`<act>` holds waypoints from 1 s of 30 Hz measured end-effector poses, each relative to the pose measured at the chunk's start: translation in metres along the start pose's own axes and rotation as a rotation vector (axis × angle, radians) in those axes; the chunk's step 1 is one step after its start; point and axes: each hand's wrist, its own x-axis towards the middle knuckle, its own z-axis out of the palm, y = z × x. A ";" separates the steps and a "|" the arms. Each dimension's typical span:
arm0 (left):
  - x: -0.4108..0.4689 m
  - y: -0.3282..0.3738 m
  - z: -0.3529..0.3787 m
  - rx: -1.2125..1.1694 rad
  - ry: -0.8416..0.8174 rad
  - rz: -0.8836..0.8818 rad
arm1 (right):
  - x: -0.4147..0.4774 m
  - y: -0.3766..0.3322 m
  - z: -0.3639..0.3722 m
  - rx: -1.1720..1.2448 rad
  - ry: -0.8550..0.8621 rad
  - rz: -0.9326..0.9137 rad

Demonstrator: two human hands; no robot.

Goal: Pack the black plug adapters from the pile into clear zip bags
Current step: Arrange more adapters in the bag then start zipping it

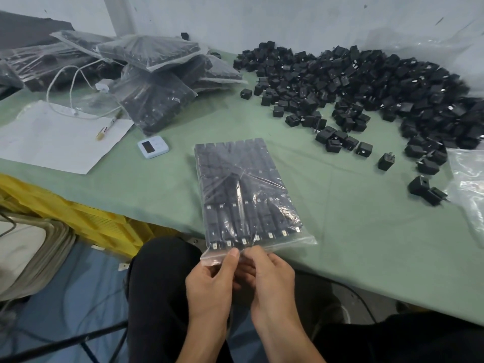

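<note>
Filled clear zip bag (pixel 243 189) lies flat on the green surface (pixel 340 231), centre of view. Its mouth end hangs just over the near edge. Black plug adapters sit inside in tight rows, metal prongs pointing toward the near end.

Left hand (pixel 209 281): grip closed on the bag's mouth strip, thumb on top, at the left part of the strip. Right hand (pixel 272 279): grip also pinches the strip, just beside the left thumb, fingertips touching the plastic. Both hands are at the near edge, above the person's dark-clad lap.

Loose pile of adapters (pixel 379 82) spreads over the far right of the surface, with strays trailing toward the near right. Empty clear bags (pixel 468 184) are at the right edge.

Far left: heap of packed bags (pixel 157 74), overlapping and tilted. Near them are a white cable (pixel 70 82), a paper sheet (pixel 52 137) with a pen (pixel 110 124) on it, and a small white timer (pixel 153 147) between the sheet and the filled bag. Yellow crate (pixel 86 218) sits below the surface's left edge.
</note>
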 end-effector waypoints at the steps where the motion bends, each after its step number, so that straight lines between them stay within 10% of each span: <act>1: 0.001 0.000 -0.001 0.024 0.000 0.019 | 0.000 0.000 -0.002 -0.002 -0.015 0.003; 17: 0.008 -0.003 -0.010 -0.062 0.167 -0.039 | 0.005 -0.021 -0.058 -0.001 0.119 -0.150; 24: -0.027 -0.018 0.031 -0.062 -0.231 -0.258 | 0.004 -0.012 -0.064 -0.187 0.013 -0.286; 30: -0.027 -0.019 0.048 -0.087 -0.189 -0.286 | 0.009 -0.025 -0.082 -0.333 0.009 -0.305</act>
